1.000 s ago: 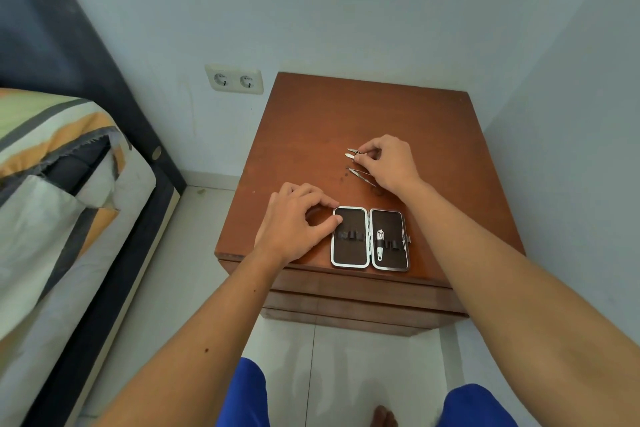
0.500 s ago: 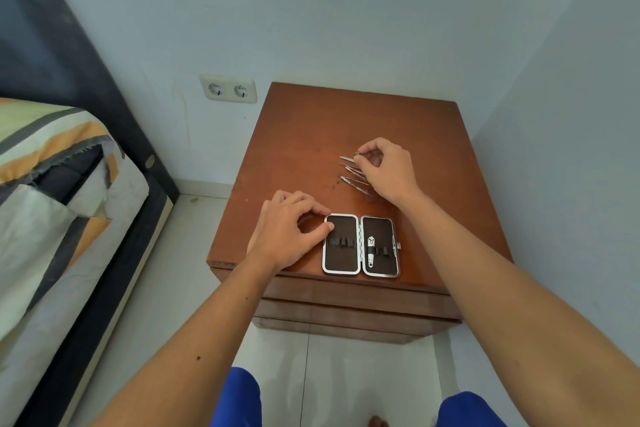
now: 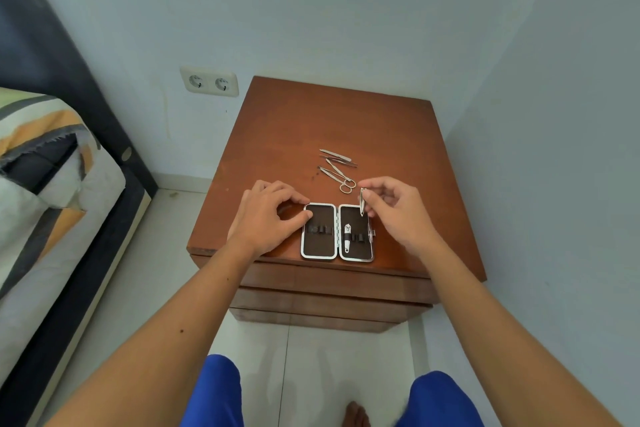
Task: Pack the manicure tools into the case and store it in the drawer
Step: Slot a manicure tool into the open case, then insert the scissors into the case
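Observation:
An open brown manicure case [image 3: 337, 231] with a silver rim lies near the front edge of the wooden nightstand [image 3: 304, 121]. A small nail clipper [image 3: 347, 238] sits strapped in its right half. My left hand [image 3: 268, 218] rests on the nightstand and touches the case's left edge with curled fingers. My right hand [image 3: 394, 210] pinches a thin metal tool [image 3: 362, 204] upright over the case's top right corner. Small scissors [image 3: 337, 177] and a couple of slim metal tools [image 3: 337, 156] lie loose behind the case.
The nightstand's drawer fronts [image 3: 329, 291] are shut below the top. A bed with a striped cover [image 3: 41, 163] stands to the left, a double wall socket [image 3: 209, 81] behind it. A wall runs close along the right. My knees in blue shorts [image 3: 214, 392] are below.
My right hand has lifted one metal tool from the loose pile and brought it toward me, over the case's right half. The left hand has stayed at the case's left edge.

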The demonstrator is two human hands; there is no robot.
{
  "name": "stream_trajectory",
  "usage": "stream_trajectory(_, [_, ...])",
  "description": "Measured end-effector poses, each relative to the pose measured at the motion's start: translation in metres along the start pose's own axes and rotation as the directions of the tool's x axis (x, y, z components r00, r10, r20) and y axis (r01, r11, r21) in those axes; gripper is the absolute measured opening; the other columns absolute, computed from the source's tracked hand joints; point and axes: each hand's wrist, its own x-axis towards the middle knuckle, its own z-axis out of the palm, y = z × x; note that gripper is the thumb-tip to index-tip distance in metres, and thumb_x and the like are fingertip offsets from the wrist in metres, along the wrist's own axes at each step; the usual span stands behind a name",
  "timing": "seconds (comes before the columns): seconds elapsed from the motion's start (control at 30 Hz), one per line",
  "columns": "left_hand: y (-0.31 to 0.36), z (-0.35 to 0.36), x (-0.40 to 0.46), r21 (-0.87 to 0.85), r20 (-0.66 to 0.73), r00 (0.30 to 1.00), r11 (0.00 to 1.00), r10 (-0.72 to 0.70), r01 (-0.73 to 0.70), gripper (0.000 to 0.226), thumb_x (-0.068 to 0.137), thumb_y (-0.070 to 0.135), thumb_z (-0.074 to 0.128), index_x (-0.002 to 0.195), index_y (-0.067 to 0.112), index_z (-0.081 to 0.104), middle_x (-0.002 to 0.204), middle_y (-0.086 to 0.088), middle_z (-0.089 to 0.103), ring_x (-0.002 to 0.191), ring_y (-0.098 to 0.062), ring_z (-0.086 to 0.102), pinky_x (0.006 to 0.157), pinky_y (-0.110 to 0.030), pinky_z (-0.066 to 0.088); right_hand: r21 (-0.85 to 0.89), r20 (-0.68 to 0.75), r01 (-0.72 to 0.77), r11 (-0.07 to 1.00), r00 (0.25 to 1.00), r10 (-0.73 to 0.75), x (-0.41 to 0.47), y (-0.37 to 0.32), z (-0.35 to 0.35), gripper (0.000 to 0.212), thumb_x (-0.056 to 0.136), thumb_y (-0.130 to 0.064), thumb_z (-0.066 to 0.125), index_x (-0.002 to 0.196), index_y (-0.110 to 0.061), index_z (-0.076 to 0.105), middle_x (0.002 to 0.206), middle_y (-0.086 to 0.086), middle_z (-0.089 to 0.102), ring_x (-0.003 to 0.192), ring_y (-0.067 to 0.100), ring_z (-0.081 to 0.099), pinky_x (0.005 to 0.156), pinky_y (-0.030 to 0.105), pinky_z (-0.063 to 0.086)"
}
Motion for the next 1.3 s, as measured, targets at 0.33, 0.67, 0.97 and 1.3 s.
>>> stream_trajectory(0.33, [0.002, 0.000, -0.001, -0.006, 0.001, 1.000, 1.000, -0.010, 0.010, 0.020, 0.091, 0.054, 0.071, 0.106, 0.042, 0.075, 0.112, 0.029, 0.062, 0.111, -0.005, 0.043, 0.094, -0.031, 0.030, -0.180, 0.057, 0.025, 0.983, 0.998, -0.015, -0.022, 0.011, 0.000, 0.016, 0.095, -0.008, 0.073, 0.104, -0.020, 0.078, 0.102, 0.004, 0.074, 0.081, 0.014, 0.070, 0.080, 0.027, 0.058])
stream_trajectory(0.67, [0.001, 0.000, -0.001, -0.009, 0.006, 1.000, 1.000, -0.010, 0.010, 0.022, 0.092, 0.055, 0.070, 0.108, 0.042, 0.075, 0.115, 0.027, 0.064, 0.115, -0.008, 0.046, 0.097, -0.033, 0.032, -0.391, 0.200, 0.228, 0.892, 0.967, -0.159, -0.037, 0.019, -0.010, 0.019, 0.088, -0.016, 0.080, 0.106, -0.021, 0.079, 0.103, -0.008, 0.067, 0.082, 0.011, 0.058, 0.077, 0.016, 0.044])
stream_trajectory(0.97, [0.001, 0.000, -0.001, -0.008, 0.014, 1.000, 1.000, -0.011, 0.011, 0.023, 0.092, 0.056, 0.068, 0.109, 0.042, 0.074, 0.116, 0.027, 0.063, 0.115, -0.008, 0.045, 0.099, -0.034, 0.034, -0.404, 0.267, 0.250, 0.880, 0.952, -0.148, -0.041, 0.014, -0.017, 0.033, 0.083, -0.023, 0.087, 0.114, -0.021, 0.077, 0.109, -0.007, 0.066, 0.087, 0.012, 0.060, 0.077, 0.014, 0.045])
stream_trajectory(1.3, [0.001, 0.001, -0.001, 0.012, 0.019, 1.000, 1.000, -0.009, 0.009, 0.025, 0.093, 0.058, 0.066, 0.111, 0.043, 0.073, 0.116, 0.028, 0.062, 0.116, -0.006, 0.044, 0.096, -0.031, 0.031, -0.378, -0.134, -0.082, 0.922, 0.990, 0.033, 0.033, 0.007, 0.021, 0.034, 0.087, -0.043, 0.080, 0.115, -0.023, 0.075, 0.100, -0.006, 0.070, 0.094, 0.012, 0.061, 0.087, 0.029, 0.048])
